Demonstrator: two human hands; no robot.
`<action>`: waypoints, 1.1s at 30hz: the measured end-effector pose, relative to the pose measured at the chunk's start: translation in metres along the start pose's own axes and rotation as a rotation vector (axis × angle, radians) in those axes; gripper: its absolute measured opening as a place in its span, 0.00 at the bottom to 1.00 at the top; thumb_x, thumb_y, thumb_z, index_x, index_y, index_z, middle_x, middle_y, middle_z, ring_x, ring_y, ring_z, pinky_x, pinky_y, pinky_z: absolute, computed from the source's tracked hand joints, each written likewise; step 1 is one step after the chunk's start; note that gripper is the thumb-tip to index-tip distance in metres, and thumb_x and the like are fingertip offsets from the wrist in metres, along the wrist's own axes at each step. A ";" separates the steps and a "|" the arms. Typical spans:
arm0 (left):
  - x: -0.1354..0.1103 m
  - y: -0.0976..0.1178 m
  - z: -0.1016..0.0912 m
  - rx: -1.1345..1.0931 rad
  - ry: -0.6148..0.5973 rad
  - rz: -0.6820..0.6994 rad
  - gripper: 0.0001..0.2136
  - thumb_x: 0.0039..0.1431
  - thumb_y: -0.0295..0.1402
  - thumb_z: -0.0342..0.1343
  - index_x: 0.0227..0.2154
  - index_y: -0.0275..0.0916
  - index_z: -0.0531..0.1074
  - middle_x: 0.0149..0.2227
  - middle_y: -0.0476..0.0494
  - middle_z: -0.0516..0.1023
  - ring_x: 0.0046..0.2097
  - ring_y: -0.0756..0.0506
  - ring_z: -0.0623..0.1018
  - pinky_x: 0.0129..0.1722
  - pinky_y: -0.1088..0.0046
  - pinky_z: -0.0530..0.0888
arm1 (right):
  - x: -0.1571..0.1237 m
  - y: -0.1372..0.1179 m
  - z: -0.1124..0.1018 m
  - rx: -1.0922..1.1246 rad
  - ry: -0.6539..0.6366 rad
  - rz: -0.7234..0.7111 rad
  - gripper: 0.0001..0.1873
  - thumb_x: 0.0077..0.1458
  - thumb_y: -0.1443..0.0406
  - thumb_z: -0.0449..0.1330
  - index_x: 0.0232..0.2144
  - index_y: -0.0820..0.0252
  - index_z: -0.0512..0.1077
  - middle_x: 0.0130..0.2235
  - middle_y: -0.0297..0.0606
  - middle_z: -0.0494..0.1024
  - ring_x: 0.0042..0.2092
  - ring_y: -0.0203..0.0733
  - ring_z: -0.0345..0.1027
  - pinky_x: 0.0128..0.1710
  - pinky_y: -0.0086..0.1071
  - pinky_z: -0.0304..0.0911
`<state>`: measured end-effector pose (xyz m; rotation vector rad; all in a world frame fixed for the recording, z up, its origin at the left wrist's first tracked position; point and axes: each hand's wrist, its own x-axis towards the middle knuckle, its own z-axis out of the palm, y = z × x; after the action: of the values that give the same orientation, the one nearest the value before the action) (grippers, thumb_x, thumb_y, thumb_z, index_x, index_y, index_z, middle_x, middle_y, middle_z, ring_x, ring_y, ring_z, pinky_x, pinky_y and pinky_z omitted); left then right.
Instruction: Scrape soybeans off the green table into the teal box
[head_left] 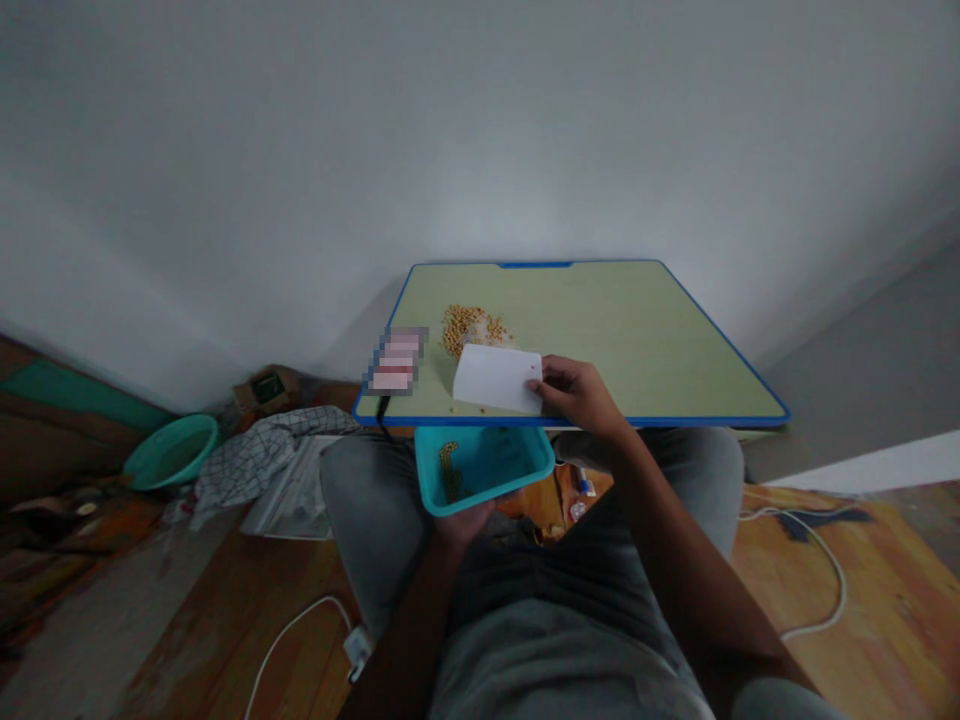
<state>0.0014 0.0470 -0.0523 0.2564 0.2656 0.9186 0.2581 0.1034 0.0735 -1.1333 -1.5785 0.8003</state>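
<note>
My right hand pinches a white flat card by its right edge and holds it on edge on the green table, just in front of a pile of small yellow-brown grains. A few loose grains lie under the card near the table's front edge. My left hand grips a teal rectangular tray from below, held right beneath the table's front edge. A short line of grains lies inside the tray at its left side.
The table has a blue rim and stands against a white wall. To the left on the floor are a green basin, a checked cloth and a small box. White cables run across the floor.
</note>
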 end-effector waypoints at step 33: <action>-0.001 -0.002 -0.007 0.121 0.038 0.001 0.34 0.71 0.64 0.40 0.63 0.54 0.79 0.79 0.47 0.59 0.82 0.28 0.46 0.76 0.28 0.43 | 0.000 -0.005 0.002 0.090 0.022 0.022 0.17 0.59 0.51 0.70 0.36 0.58 0.80 0.32 0.35 0.78 0.33 0.40 0.69 0.35 0.33 0.64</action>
<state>-0.0002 0.0454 -0.0592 0.3506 0.3567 0.9107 0.2547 0.1022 0.0774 -1.0928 -1.4994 0.8616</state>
